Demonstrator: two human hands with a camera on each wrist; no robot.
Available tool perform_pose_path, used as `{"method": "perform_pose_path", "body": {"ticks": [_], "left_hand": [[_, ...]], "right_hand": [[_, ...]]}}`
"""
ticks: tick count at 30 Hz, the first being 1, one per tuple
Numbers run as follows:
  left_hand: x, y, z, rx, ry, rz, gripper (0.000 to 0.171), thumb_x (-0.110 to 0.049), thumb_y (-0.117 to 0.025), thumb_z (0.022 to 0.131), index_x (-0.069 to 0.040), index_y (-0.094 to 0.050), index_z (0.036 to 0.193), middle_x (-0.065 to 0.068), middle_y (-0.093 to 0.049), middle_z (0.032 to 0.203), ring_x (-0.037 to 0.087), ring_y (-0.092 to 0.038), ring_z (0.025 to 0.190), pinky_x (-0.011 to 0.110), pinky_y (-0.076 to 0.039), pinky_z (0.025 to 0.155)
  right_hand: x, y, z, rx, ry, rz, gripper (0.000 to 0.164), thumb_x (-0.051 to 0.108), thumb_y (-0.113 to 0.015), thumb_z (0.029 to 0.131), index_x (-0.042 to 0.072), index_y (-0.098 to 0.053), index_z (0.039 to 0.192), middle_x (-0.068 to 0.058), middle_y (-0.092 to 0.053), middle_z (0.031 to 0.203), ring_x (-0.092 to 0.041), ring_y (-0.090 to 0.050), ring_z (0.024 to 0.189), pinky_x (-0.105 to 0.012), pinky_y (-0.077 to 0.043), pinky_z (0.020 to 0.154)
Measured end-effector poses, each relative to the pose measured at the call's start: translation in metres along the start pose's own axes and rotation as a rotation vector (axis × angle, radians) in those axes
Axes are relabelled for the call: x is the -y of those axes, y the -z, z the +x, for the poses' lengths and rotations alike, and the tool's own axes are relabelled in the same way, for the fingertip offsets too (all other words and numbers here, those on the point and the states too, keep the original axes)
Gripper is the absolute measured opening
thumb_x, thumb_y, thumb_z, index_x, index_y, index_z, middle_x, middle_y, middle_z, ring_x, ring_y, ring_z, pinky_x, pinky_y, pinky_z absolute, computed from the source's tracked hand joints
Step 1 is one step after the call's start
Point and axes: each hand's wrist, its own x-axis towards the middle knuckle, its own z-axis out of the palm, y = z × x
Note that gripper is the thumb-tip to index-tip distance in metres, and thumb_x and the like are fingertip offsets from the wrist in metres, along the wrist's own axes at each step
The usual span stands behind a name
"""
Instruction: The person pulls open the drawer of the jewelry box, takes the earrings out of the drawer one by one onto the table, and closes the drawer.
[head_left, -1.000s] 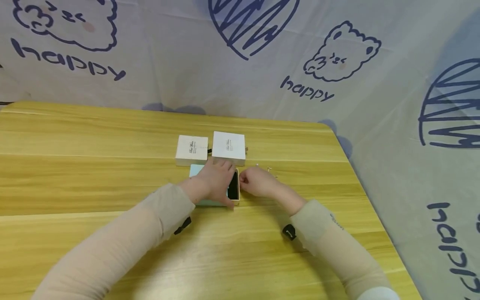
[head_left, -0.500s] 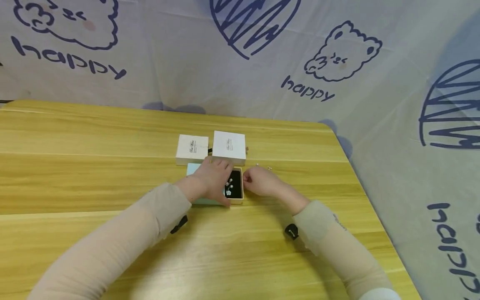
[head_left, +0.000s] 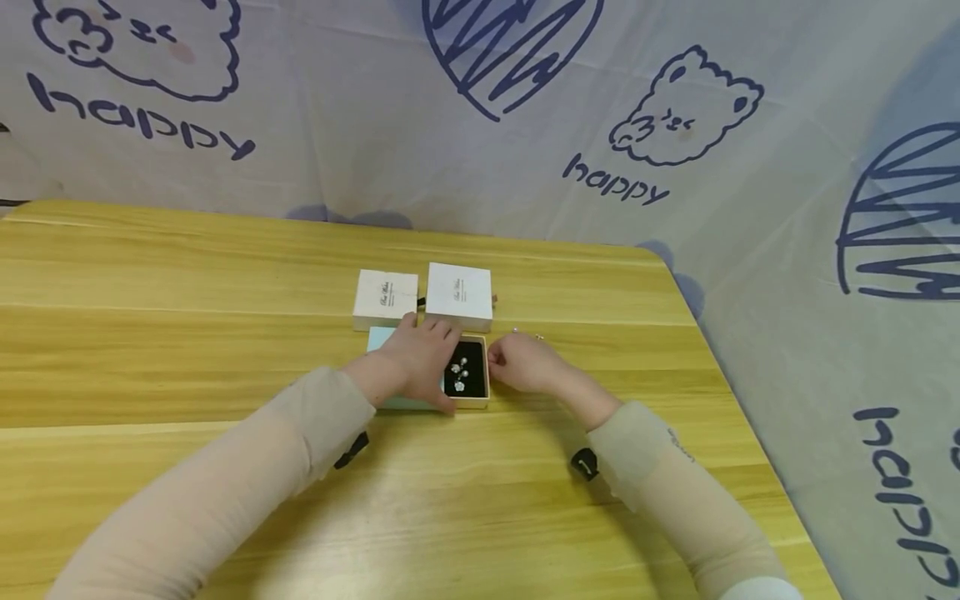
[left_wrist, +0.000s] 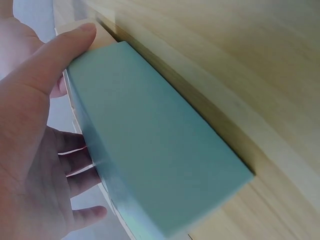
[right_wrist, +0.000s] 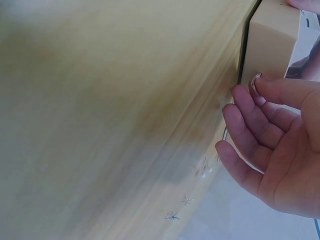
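A light-blue jewelry box sleeve [left_wrist: 150, 135] lies on the table, its cream drawer [right_wrist: 270, 40] partly out toward the right. On the drawer's black lining [head_left: 474, 357] sit earrings [head_left: 460, 385] with white flower and pearl-like parts. My left hand [head_left: 416, 358] spans the sleeve and grips it, thumb on the near side, fingers on the far side. At the drawer's outer end, my right hand [head_left: 525, 364] pinches a small brownish ribbon pull [right_wrist: 254, 86] between thumb and forefinger; its other fingers curl loosely. The back part of the drawer is hidden inside the sleeve.
Two white boxes with dark print, a left one [head_left: 386, 296] and a right one [head_left: 459, 292], stand just behind the blue one. Small star-shaped jewelry pieces [right_wrist: 172, 216] lie on the wooden table [head_left: 187, 350] beyond my right hand. A patterned cloth [head_left: 360, 108] hangs behind.
The drawer has slid farther out to the right, bringing the earrings into view. My left hand and the sleeve have shifted slightly left, my right hand slightly right.
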Motion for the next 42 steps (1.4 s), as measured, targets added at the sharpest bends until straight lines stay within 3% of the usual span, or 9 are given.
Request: {"method": "perform_pose_path", "body": {"ticks": [12, 28, 42], "left_hand": [[0.007, -0.003, -0.004, -0.013, 0.006, 0.006, 0.109, -0.067, -0.067, 0.069, -0.002, -0.025, 0.147, 0.015, -0.034, 0.148, 0.032, -0.033, 0.136, 0.057, -0.019, 0.112], [0.026, -0.005, -0.021, -0.014, 0.009, 0.009, 0.110, -0.065, -0.070, 0.068, -0.002, -0.026, 0.146, 0.017, -0.037, 0.145, 0.035, -0.037, 0.131, 0.060, -0.020, 0.110], [0.005, -0.005, -0.003, -0.053, -0.012, -0.006, 0.107, -0.069, -0.065, 0.070, -0.001, -0.029, 0.145, 0.015, -0.036, 0.147, 0.032, -0.033, 0.136, 0.057, -0.018, 0.112]], "right_hand": [[-0.006, -0.001, -0.002, -0.006, 0.003, -0.011, 0.024, 0.011, -0.055, 0.089, 0.012, -0.054, 0.065, 0.004, -0.046, 0.059, -0.010, -0.044, 0.056, -0.021, -0.036, 0.055], [-0.008, 0.001, -0.005, -0.001, -0.005, -0.025, 0.032, 0.009, -0.053, 0.088, 0.015, -0.042, 0.059, 0.005, -0.039, 0.056, -0.010, -0.039, 0.055, -0.021, -0.033, 0.054], [-0.008, 0.000, -0.006, -0.022, -0.025, -0.042, 0.032, 0.012, -0.053, 0.089, 0.014, -0.043, 0.059, 0.004, -0.040, 0.056, -0.011, -0.041, 0.055, -0.021, -0.032, 0.052]]}}
